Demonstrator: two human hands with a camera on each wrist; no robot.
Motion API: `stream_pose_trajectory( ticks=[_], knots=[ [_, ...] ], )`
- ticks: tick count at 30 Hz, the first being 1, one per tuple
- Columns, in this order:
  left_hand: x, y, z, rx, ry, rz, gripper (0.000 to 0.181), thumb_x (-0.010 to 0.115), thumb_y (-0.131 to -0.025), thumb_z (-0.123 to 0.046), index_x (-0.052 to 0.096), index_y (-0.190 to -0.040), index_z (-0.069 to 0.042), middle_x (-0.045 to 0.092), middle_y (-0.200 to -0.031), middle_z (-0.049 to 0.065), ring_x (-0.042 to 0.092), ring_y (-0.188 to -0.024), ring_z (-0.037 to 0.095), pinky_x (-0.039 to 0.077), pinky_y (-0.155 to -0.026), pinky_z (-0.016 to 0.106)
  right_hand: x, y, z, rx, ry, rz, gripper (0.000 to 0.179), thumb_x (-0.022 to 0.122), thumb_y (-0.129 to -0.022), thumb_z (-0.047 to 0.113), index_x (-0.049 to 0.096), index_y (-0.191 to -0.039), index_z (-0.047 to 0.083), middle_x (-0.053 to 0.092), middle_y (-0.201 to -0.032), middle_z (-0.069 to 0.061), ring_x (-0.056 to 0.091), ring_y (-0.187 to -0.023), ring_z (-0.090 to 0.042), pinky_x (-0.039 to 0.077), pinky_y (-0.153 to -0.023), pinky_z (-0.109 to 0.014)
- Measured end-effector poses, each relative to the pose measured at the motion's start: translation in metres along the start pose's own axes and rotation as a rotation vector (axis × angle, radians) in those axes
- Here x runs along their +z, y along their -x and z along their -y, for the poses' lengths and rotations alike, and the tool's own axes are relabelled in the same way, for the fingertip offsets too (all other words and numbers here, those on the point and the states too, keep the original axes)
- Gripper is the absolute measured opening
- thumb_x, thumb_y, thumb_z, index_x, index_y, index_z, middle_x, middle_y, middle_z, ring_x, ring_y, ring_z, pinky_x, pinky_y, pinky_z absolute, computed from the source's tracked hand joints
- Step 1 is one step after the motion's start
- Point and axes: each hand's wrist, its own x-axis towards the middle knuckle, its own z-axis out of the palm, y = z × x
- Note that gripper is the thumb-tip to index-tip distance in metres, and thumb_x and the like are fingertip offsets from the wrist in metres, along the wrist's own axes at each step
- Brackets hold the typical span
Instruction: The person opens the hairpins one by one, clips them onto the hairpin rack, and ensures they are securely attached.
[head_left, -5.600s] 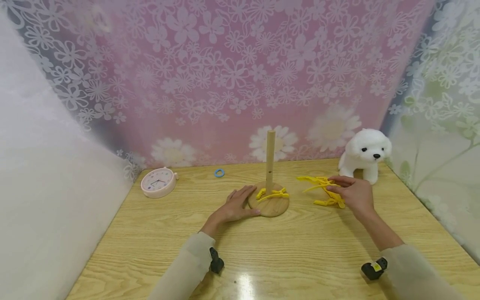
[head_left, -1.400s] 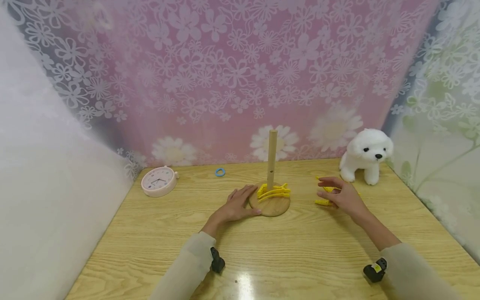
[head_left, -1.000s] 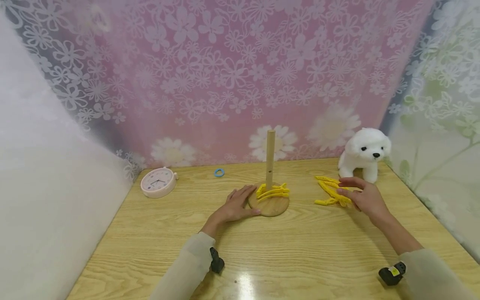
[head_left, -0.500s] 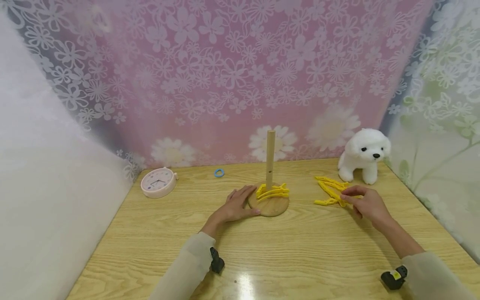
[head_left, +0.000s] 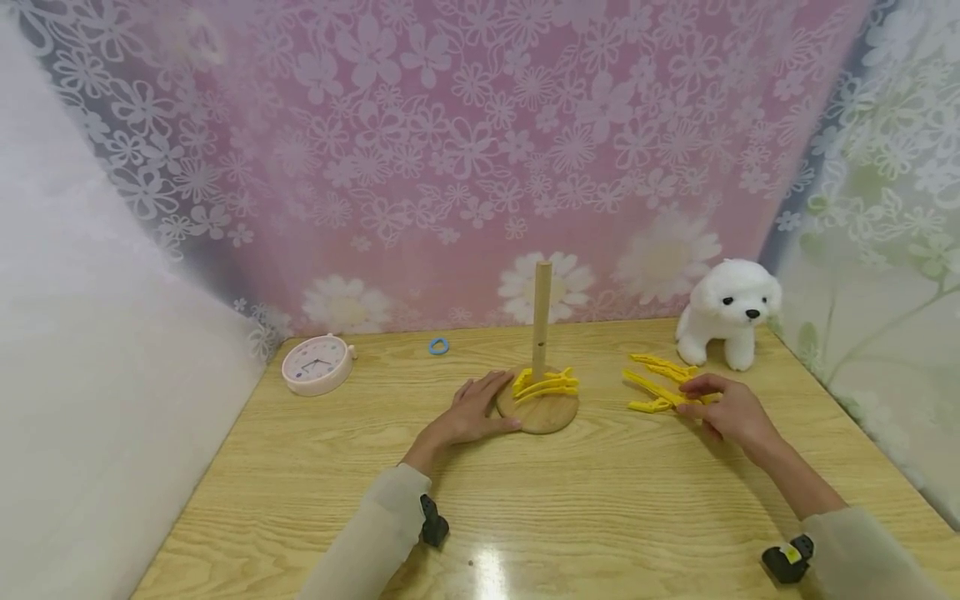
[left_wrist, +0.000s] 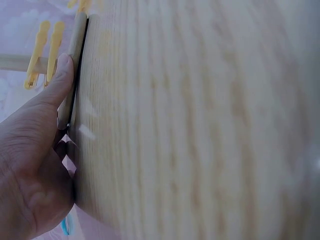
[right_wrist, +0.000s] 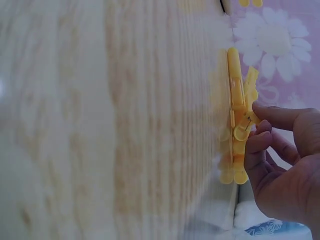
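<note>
A wooden stand (head_left: pixel 541 317) with a round base and an upright post is in the middle of the table. Yellow hair clips (head_left: pixel 547 385) are clamped low on the post; in the left wrist view two clips (left_wrist: pixel 44 55) show side by side there. My left hand (head_left: pixel 474 412) holds the left edge of the base, thumb in front and fingers behind. On the right, my right hand (head_left: pixel 738 412) pinches a yellow hair clip (head_left: pixel 651 387) between thumb and fingers. More yellow clips (head_left: pixel 660 366) lie around and under it, partly hidden by the hand.
A white plush dog (head_left: pixel 731 312) stands behind my right hand. At the back left are a pink alarm clock (head_left: pixel 318 365) and a small blue ring (head_left: pixel 438 346). A floral curtain (head_left: pixel 450 167) hangs along the table's back edge.
Since the first frame, a second clip has come onto the post. My right hand has gone back to the pile and taken hold of a clip, which has shifted slightly. My left hand stays put.
</note>
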Motion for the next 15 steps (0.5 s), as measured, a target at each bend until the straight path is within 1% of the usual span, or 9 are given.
stream_pose_trajectory(
  ticks=[4,7,10,12,15],
  knots=[
    [-0.0002,0.0009,-0.0009,0.004,0.000,-0.004,0.090,0.066,-0.100,-0.053,0.019,-0.169,-0.021,0.017,-0.174,0.005,0.009,-0.161,0.025,-0.001,-0.129,0.052,0.0011,0.0001,-0.0034,-0.026,0.047,-0.003,0.041,0.077,-0.096,0.018,0.065,-0.127,-0.005,0.063,-0.126,-0.029,0.054,-0.060,-0.014,0.048,-0.051,-0.030],
    [0.0001,0.0009,-0.0010,0.006,-0.003,-0.009,0.090,0.066,-0.100,-0.053,0.019,-0.169,-0.020,0.017,-0.174,0.006,0.009,-0.161,0.025,0.000,-0.129,0.052,0.0018,0.0009,-0.0047,-0.047,0.078,0.000,0.042,0.078,-0.095,0.018,0.067,-0.128,-0.004,0.059,-0.134,-0.032,0.054,-0.065,-0.013,0.048,-0.053,-0.029],
    [0.0006,0.0007,-0.0008,0.009,-0.005,-0.010,0.089,0.066,-0.100,-0.052,0.019,-0.169,-0.020,0.018,-0.174,0.006,0.009,-0.161,0.025,-0.001,-0.129,0.052,0.0020,0.0019,-0.0045,-0.057,0.098,0.012,0.043,0.079,-0.094,0.017,0.067,-0.129,-0.004,0.059,-0.134,-0.032,0.056,-0.067,-0.018,0.048,-0.054,-0.030],
    [0.0009,0.0005,-0.0007,0.010,-0.008,-0.008,0.089,0.066,-0.100,-0.053,0.019,-0.169,-0.020,0.017,-0.174,0.006,0.009,-0.161,0.025,-0.001,-0.129,0.053,0.0019,0.0022,-0.0044,-0.080,0.136,0.011,0.043,0.081,-0.093,0.017,0.068,-0.128,-0.005,0.061,-0.130,-0.032,0.060,-0.076,-0.024,0.050,-0.060,-0.032],
    [0.0010,0.0003,-0.0005,0.008,-0.010,-0.006,0.089,0.065,-0.100,-0.053,0.019,-0.169,-0.020,0.017,-0.174,0.006,0.009,-0.161,0.025,0.000,-0.129,0.052,0.0028,0.0022,-0.0048,-0.128,0.209,-0.007,0.040,0.083,-0.091,0.017,0.071,-0.123,-0.005,0.061,-0.124,-0.030,0.062,-0.098,-0.037,0.053,-0.075,-0.040]
  ],
)
